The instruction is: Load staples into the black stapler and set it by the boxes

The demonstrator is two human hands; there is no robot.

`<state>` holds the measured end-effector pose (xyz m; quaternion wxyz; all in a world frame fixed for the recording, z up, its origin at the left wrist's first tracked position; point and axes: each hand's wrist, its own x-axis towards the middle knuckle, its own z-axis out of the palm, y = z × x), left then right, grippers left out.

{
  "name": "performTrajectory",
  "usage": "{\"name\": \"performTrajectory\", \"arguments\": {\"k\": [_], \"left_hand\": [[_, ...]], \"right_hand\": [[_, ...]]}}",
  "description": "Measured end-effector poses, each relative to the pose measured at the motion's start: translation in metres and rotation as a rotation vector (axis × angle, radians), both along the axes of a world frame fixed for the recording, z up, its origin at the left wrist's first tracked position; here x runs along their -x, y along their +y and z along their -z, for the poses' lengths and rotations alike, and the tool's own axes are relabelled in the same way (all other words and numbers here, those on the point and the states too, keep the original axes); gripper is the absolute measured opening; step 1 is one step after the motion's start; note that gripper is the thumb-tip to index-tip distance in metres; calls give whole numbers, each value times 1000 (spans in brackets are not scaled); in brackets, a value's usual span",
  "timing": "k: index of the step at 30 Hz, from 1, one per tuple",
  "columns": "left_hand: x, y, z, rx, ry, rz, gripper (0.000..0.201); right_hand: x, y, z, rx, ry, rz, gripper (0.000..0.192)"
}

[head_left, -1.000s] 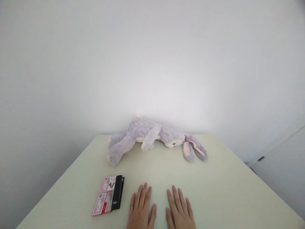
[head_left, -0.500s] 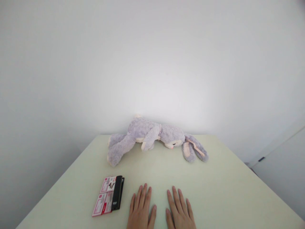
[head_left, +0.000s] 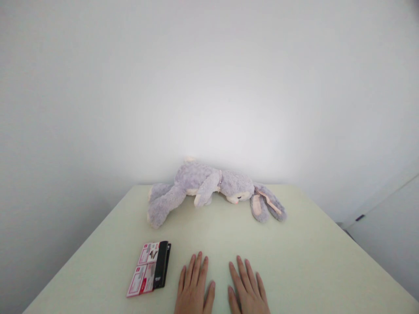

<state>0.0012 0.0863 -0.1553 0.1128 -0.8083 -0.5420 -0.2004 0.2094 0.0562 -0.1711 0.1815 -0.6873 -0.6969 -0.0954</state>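
Note:
My left hand (head_left: 194,288) and my right hand (head_left: 248,289) lie flat, palms down, on the pale green table (head_left: 304,261) near its front edge, fingers together and holding nothing. Just left of my left hand lies a black stapler (head_left: 161,263) on a red and white card package (head_left: 144,272). Farther back, a grey plush rabbit (head_left: 209,186) lies on its side against the wall, its long ears pointing right.
A plain white wall rises behind the table. At the far right stands a white cabinet or door (head_left: 389,226) with a small dark handle.

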Motion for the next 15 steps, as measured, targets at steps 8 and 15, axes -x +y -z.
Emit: {"name": "performTrajectory", "arguments": {"k": [8,15], "left_hand": [[0,0,-3,46,-8,-4,67],[-12,-14,5,75,-49,-75,70]], "right_hand": [[0,-2,-5,26,135,-4,56],[44,18,-48,250,586,-103,57]]}}
